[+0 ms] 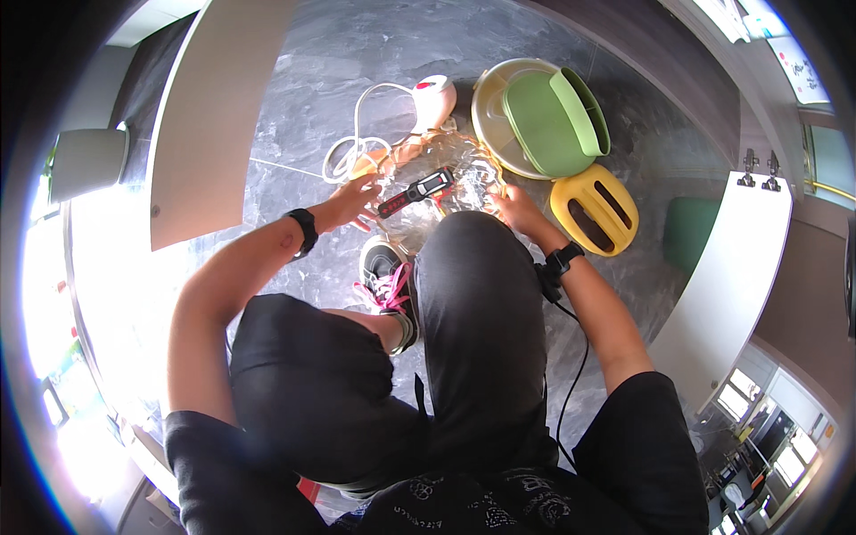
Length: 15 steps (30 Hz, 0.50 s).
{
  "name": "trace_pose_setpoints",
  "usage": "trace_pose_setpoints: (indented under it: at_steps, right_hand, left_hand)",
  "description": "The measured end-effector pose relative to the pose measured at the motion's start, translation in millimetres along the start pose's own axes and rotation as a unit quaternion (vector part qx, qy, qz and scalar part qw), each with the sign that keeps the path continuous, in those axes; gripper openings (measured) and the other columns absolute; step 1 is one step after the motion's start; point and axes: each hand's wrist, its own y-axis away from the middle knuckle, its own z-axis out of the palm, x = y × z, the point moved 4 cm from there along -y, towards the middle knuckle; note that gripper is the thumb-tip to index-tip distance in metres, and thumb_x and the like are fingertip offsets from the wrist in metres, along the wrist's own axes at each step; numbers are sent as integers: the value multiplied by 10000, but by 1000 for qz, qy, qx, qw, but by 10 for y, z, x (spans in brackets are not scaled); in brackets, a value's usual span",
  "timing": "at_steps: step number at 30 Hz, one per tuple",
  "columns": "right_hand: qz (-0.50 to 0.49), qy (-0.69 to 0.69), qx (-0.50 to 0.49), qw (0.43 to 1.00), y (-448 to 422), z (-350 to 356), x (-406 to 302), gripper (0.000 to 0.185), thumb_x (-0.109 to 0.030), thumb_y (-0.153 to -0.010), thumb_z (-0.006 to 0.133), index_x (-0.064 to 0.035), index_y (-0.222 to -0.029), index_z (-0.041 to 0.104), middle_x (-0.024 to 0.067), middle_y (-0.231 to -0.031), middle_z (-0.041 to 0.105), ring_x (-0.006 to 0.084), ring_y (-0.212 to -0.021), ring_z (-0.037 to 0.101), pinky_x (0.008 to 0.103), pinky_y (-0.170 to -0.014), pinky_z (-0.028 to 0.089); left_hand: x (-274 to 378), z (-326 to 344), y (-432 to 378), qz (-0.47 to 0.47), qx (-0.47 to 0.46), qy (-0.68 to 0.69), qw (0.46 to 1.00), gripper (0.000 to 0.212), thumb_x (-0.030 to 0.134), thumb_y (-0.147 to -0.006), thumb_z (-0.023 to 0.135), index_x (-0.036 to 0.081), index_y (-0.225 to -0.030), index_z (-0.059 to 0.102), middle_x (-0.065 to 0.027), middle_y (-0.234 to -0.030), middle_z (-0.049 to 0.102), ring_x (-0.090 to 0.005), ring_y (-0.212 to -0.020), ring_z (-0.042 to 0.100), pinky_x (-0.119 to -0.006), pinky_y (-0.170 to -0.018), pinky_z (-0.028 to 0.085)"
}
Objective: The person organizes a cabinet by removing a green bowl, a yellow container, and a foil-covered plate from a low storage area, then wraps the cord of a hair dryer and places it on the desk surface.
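Note:
Between my hands, on the dark marbled floor, lies a crinkled transparent plastic bag point(476, 175) with an orange-toned rim. Across it rests a black and red handheld tool point(416, 192) with a pale window. My left hand point(352, 203) is at the bag's left edge, fingers spread beside the tool's red end; whether it pinches the plastic is unclear. My right hand point(513, 206) holds the bag's right edge between thumb and fingers. A white corded device point(433, 103) with a red button stands just beyond the bag, its white cable looped to the left.
A round translucent container point(491, 114) with a green handled tray point(545, 124) sits at the upper right, near a yellow slotted plastic piece point(595, 210). Open white cabinet doors point(729, 281) flank both sides. My shoe point(386, 271) is close below the bag.

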Motion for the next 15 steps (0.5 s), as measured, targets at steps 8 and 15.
trace_pose_setpoints:
  at_steps: [8, 15]
  right_hand:
    - [-74, -5, -2, 997, 3, -111, -249, 269, -171, -970, 529, 5, -1172, 536, 128, -926, 631, 231, -645, 678, 321, -471, 539]
    - [-95, 58, -89, 990, 79, -422, -1327, 330, -277, -986, 539, 16, -1137, 543, 98, -905, 674, 179, -698, 698, 260, -499, 544]
  left_hand:
    - [-281, 175, -236, 56, 83, 5, 995, 315, 121, -933, 522, 58, -1239, 481, -115, -885, 646, -202, -686, 691, -307, -579, 587]
    - [282, -55, 236, 214, 147, -13, 966, 206, 147, -948, 476, 9, -1087, 540, -81, -798, 619, -148, -673, 649, -292, -550, 551]
